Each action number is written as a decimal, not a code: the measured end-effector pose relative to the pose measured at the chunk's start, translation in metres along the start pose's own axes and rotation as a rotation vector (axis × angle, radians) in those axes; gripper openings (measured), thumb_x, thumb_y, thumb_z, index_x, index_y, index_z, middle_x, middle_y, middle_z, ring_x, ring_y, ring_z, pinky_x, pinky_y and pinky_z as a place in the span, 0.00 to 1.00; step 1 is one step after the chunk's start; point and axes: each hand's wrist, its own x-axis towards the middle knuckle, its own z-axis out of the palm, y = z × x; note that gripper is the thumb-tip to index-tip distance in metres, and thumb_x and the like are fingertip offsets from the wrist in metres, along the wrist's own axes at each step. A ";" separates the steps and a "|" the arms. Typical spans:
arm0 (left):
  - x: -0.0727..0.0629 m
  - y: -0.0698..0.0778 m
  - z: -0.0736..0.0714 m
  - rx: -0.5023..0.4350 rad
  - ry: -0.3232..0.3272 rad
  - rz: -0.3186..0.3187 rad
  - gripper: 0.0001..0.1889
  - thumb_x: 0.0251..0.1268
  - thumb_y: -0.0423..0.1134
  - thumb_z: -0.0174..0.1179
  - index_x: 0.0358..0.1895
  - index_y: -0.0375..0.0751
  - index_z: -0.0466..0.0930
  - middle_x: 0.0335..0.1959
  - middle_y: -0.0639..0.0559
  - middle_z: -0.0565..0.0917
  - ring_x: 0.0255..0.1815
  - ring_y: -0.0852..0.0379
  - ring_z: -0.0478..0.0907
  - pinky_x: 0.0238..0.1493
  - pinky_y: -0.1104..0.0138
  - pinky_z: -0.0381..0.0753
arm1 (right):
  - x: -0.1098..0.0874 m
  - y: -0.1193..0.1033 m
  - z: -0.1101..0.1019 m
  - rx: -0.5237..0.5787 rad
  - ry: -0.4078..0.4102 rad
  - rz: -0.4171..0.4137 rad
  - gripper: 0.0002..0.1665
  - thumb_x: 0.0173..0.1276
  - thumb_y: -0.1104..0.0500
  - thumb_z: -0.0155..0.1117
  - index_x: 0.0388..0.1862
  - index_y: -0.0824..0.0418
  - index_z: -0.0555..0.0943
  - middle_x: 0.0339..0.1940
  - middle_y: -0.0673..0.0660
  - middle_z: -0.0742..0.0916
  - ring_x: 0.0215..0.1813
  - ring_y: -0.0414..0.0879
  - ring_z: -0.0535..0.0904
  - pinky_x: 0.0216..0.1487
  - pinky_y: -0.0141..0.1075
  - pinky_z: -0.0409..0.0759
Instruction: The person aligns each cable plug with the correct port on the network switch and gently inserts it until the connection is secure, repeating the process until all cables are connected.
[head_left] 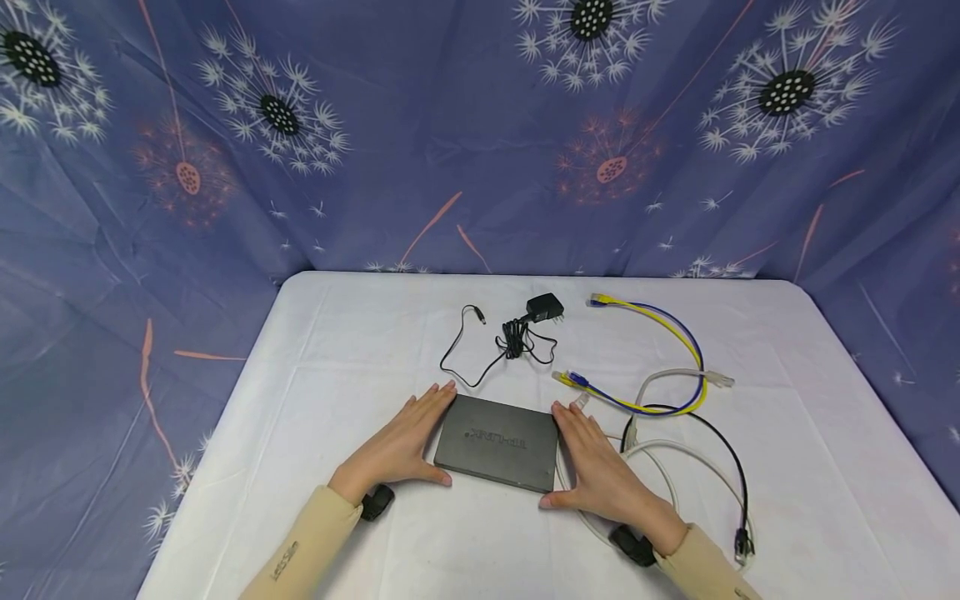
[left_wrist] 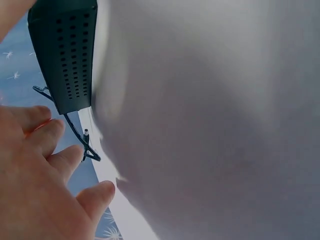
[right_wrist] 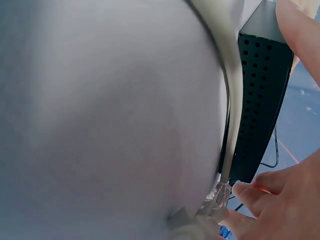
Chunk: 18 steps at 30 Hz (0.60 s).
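A flat dark grey box [head_left: 497,462] with TP-LINK lettering, upside down in the head view, lies on the white table between two hands. The left hand [head_left: 401,439] is beside its left edge, fingers straight and spread, fingertips near the far corner. At the right edge is the right hand [head_left: 600,468], with straight fingers along the side and the thumb by the near corner. Both wrist views show the box's sides [left_wrist: 75,60] dotted with rows of small vent holes. Close by the right fingers, a pale cable [right_wrist: 232,90] runs along the box, near a clear plug [right_wrist: 216,196].
Behind the box lie a black power adapter [head_left: 544,307] and its bundled cord [head_left: 516,339]. Yellow and blue network cables [head_left: 693,350] curve on the right. Nearer are a black cable [head_left: 738,467] and white cables [head_left: 705,458]. Patterned blue cloth [head_left: 465,125] hangs behind the table.
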 end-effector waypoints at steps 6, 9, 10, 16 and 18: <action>0.005 -0.003 0.000 -0.010 -0.028 0.005 0.64 0.38 0.58 0.75 0.75 0.34 0.45 0.76 0.45 0.48 0.75 0.45 0.42 0.68 0.46 0.47 | 0.001 -0.001 -0.001 -0.009 -0.022 0.022 0.73 0.41 0.34 0.76 0.72 0.75 0.53 0.73 0.69 0.61 0.73 0.65 0.49 0.69 0.55 0.48; 0.006 -0.003 0.000 -0.015 -0.026 -0.001 0.62 0.39 0.56 0.76 0.75 0.34 0.47 0.76 0.45 0.50 0.75 0.47 0.43 0.69 0.47 0.47 | 0.001 -0.001 -0.001 -0.006 -0.027 0.031 0.71 0.41 0.35 0.76 0.72 0.75 0.54 0.72 0.69 0.62 0.74 0.64 0.49 0.68 0.55 0.49; 0.007 -0.003 0.000 -0.013 -0.024 -0.003 0.62 0.38 0.56 0.76 0.75 0.35 0.48 0.76 0.45 0.51 0.75 0.47 0.44 0.69 0.48 0.47 | 0.002 -0.001 -0.001 -0.005 -0.026 0.035 0.71 0.42 0.35 0.76 0.72 0.75 0.54 0.71 0.70 0.63 0.74 0.64 0.49 0.68 0.55 0.49; 0.009 -0.004 0.002 0.004 -0.003 0.007 0.60 0.38 0.55 0.77 0.74 0.34 0.52 0.73 0.40 0.56 0.74 0.47 0.50 0.69 0.50 0.49 | 0.004 -0.001 -0.001 -0.015 -0.014 0.051 0.69 0.40 0.36 0.78 0.71 0.74 0.57 0.69 0.71 0.65 0.73 0.63 0.52 0.69 0.54 0.49; 0.009 -0.004 0.002 0.009 -0.002 0.004 0.59 0.38 0.55 0.77 0.74 0.35 0.52 0.73 0.40 0.57 0.73 0.47 0.52 0.69 0.51 0.50 | 0.005 -0.002 -0.001 -0.014 -0.013 0.057 0.69 0.39 0.37 0.79 0.71 0.74 0.58 0.69 0.71 0.65 0.73 0.63 0.52 0.69 0.53 0.50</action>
